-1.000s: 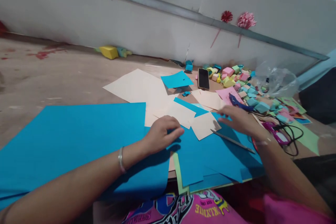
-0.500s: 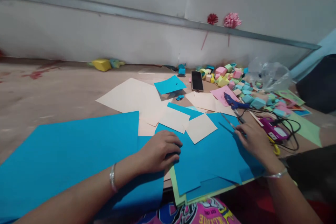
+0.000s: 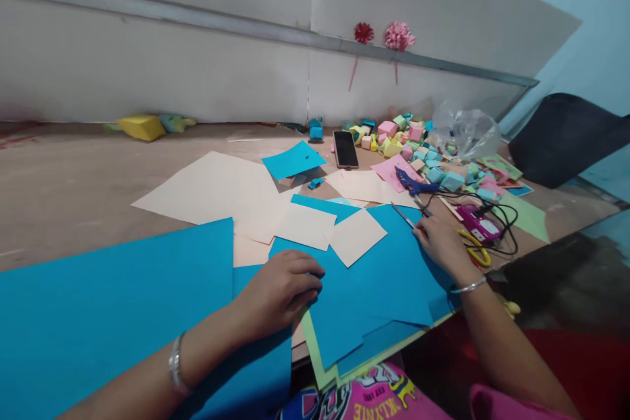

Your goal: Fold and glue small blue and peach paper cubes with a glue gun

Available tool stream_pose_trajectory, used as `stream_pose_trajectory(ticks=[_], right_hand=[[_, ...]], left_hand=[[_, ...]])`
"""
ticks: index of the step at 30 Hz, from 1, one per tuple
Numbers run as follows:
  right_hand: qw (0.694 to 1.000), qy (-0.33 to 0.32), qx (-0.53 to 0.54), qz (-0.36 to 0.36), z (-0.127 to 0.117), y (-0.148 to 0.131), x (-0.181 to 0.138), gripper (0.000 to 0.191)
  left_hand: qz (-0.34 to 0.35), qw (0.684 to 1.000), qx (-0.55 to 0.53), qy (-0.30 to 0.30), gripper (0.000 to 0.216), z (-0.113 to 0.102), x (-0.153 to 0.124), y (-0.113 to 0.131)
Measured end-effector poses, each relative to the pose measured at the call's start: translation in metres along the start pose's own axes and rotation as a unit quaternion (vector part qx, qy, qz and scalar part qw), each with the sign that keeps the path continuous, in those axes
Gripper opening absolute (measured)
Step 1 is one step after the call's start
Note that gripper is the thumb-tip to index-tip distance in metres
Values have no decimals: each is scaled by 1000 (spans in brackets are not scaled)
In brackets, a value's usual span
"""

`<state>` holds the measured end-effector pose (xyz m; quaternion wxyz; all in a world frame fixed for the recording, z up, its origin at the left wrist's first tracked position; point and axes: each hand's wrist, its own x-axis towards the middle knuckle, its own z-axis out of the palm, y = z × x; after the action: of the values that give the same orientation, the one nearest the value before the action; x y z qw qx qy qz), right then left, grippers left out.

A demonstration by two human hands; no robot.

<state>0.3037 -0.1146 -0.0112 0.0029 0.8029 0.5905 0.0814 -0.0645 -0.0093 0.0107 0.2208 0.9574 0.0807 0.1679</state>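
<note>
My left hand (image 3: 290,285) rests on the blue paper with its fingers loosely bent and nothing visible in them. Under its fingertips is the edge of a stack of blue sheets (image 3: 354,305), with pale green paper showing beneath. To its left spreads a large blue sheet (image 3: 123,302). My right hand (image 3: 440,243) is closed on scissors (image 3: 403,215), whose thin pointed metal blades stick out toward the upper left over the blue stack. The fingers hide the handles. Two cream paper squares (image 3: 357,237) lie on the blue paper between my hands.
Beyond are a cream sheet (image 3: 211,187), a folded blue piece (image 3: 294,159) and a phone (image 3: 346,149). At right lie a blue glue gun (image 3: 413,181), a purple device (image 3: 480,224) with black cords, yellow handles (image 3: 477,251), many small paper cubes (image 3: 453,180) and a plastic bag (image 3: 465,128).
The view has swung right, so everything sits further left in the picture. The yellow handles by my right wrist show more fully. Both hands keep nearly the same places on the paper.
</note>
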Motion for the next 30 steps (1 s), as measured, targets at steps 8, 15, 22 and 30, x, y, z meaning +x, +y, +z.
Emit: stream_pose_trajectory(ticks=[8,15,22,30], right_hand=[[1000,11,-4,-20,-20,-19,-11,24],[979,-9,83,-184,-36,-52,-27,47],[949,-42,115,-292,-30,-71,-26,49],[951,-34,112,-288,-35,-78,-31,5]], left_hand=[[7,1000,8,1,19,0,1,-2],[5,1000,3,7,18,2,-1,-3],[-15,1000,22,12,19,2,0,-1],[-32,998,35,31,25,1,0,1]])
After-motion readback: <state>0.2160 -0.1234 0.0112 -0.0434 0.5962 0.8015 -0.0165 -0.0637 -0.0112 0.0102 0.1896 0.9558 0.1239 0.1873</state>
